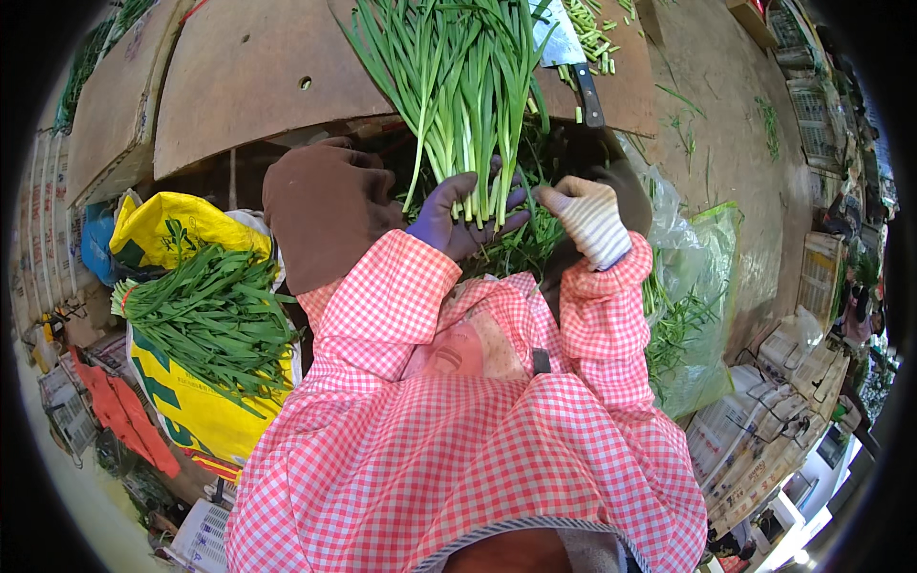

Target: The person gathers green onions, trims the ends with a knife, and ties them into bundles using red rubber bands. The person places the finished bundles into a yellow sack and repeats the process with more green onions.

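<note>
A thick bunch of garlic chives [466, 93] lies across the board's near edge, leaves away from me and pale stem ends hanging towards me. My left hand [458, 218], in a purple glove, cradles those stem ends with its palm up. The thumb is on the left of the stems and the fingers are on the right. Just right of the stems is my right hand [589, 215], in a white striped glove with curled fingers. Thin green leaves pass by its fingertips; whether it pinches one is unclear. A cleaver [569, 54] lies beside the bunch, its dark handle towards me.
Cut stem pieces [594, 36] lie by the cleaver on the wooden board [272, 79]. Loose greens [534, 240] fill the space below my hands. At left, a tied bunch of chives [208, 315] rests on a yellow bag [208, 422]. A clear plastic bag [706, 286] with greens stands at right.
</note>
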The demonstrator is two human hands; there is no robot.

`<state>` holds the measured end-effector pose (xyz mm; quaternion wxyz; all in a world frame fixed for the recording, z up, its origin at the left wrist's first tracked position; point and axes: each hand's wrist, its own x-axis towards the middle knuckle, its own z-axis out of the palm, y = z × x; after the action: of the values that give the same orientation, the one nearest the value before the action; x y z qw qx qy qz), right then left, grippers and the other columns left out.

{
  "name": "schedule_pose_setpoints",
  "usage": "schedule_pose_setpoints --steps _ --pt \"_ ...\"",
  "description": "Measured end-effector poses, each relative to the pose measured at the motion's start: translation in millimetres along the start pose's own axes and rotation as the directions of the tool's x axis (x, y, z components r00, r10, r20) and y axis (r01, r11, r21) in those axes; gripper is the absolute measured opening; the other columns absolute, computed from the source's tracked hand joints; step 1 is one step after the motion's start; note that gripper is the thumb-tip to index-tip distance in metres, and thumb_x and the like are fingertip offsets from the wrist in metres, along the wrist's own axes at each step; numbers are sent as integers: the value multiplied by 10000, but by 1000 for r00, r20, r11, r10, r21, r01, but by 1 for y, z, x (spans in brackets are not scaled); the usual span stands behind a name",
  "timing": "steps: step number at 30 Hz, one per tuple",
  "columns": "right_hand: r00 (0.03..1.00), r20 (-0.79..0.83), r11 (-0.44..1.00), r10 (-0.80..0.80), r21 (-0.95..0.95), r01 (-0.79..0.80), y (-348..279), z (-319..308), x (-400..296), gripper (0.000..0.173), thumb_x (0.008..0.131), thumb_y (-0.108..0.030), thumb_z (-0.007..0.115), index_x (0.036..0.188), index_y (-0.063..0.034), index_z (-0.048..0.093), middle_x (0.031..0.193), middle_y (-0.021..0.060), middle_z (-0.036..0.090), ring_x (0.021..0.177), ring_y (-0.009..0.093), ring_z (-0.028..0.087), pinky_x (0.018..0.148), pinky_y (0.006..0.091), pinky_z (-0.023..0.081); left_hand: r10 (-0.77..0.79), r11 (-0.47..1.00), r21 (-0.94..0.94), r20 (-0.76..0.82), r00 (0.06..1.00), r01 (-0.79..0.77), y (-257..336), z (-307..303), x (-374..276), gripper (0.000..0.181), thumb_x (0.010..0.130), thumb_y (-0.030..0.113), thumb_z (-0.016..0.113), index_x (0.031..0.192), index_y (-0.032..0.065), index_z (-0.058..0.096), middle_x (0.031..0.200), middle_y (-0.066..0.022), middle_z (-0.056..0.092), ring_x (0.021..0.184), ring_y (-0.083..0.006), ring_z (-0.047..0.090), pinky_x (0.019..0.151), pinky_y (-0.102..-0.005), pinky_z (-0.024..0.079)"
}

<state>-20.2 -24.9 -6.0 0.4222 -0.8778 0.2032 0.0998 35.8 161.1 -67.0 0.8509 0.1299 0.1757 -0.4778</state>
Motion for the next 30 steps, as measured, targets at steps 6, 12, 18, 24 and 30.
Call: schedule_pose_setpoints --steps 6,12,18,24,30 --pt "992 128 1000 -8 24 5 -23 35 6 339 714 -323 687 755 9 634 662 122 623 629 189 617 596 303 485 22 1000 6 58 998 -22 1 -6 -2 496 864 269 453 1292 21 417 1264 -147 487 1106 -319 502 933 -548 390" --pt "991 135 998 17 65 -26 -18 53 16 342 703 -356 663 765 -22 630 713 153 628 693 274 625 654 344 489 51 999 11 19 999 -51 -2 -3 0 507 865 297 450 1294 28 421 1236 -151 501 1107 -331 490 938 -542 377" --pt "996 54 994 -66 95 61 -5 61 14 236 767 -239 569 745 -10 621 643 152 609 615 258 616 611 335 483 266 911 350 -93 959 -218 -14 -26 8 430 877 309 475 1209 36 487 1171 -147 538 1046 -314 531 886 -552 410" --pt "993 -3 988 -116 98 116 -4 65 11 209 816 -143 531 855 27 646 636 99 629 551 135 602 544 260 485 233 602 699 309 922 -386 -10 -56 22 527 713 109 691 1187 62 465 1196 -130 524 1083 -237 526 921 -404 421" --pt "995 56 914 77 395 -93 -13 62 11 188 817 -155 566 807 15 644 606 65 600 507 115 551 487 259 448 415 -212 794 601 683 -570 -12 -53 13 683 657 30 755 1238 56 396 1244 -111 500 1093 -242 523 948 -372 404"
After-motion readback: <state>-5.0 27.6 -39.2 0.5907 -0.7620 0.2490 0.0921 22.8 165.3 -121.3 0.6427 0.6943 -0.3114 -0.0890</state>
